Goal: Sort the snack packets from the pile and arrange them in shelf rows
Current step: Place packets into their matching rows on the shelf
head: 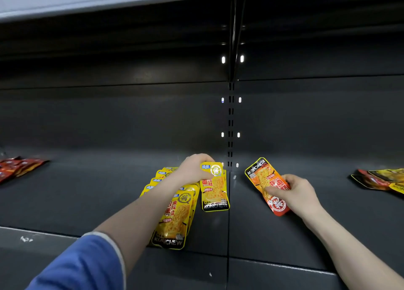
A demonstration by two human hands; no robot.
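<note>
My left hand grips the top of a yellow snack packet that hangs upright just above the dark shelf. Left of it, a row of overlapping yellow packets lies on the shelf, partly hidden under my left forearm. My right hand holds an orange-red packet tilted, thumb across its face, over the right shelf section. A mixed pile of red and yellow packets lies at the far right.
Several red packets lie at the far left of the shelf. A slotted upright post divides the two shelf sections. An upper shelf overhangs. The shelf's front lip runs along the bottom.
</note>
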